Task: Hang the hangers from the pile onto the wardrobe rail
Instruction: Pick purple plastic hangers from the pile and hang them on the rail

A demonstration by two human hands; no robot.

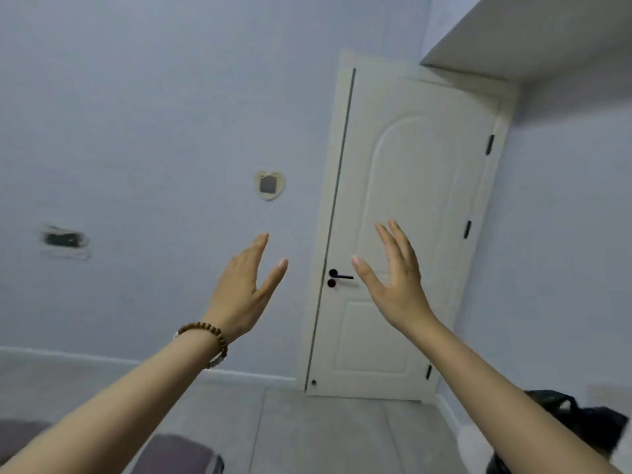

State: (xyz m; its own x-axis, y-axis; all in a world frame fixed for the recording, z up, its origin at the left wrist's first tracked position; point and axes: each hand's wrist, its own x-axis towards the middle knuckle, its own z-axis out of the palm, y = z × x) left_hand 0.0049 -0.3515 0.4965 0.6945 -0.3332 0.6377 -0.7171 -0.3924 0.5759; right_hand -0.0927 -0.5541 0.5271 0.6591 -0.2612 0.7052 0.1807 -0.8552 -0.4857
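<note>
Far left, hole [65,239]: dark ragged gap in the pale wall [136,114], at 9 o'clock of the view.
Seat [178,453]: purple padded thing at 7 o'clock, low on the floor; too blurred to tell its kind.
Left arm [119,395]: bare, rising from 8 o'clock toward the middle.
Bracelet [208,331]: brown wooden beads round the left wrist.
Left hand [242,289]: raised in the air, palm turned to 3 o'clock; fingers [258,248] straight and together, thumb apart, gripping nothing.
Heart [270,184]: small cream heart shape on the wall with a grey square in it, at 12 o'clock of the left hand.
Floor [307,432]: grey tiles at 6 o'clock.
Handle [340,277]: black lever seen between the two hands, a round black piece just under it.
Right hand [393,278]: raised, palm turned to 9 o'clock, facing the left hand and apart from it; fingers [398,241] straight and slightly apart, thumb spread wide, gripping nothing.
Door [417,183]: cream, an arched panel above a squarer one, behind the right hand.
Hinges [489,144]: black, down the door's 3 o'clock edge.
Board [530,35]: pale slab overhead at 1 o'clock.
Bag [581,422]: black, crumpled, at 5 o'clock, partly behind the right forearm.
Hangers, rail: place cannot be told from this view.
</note>
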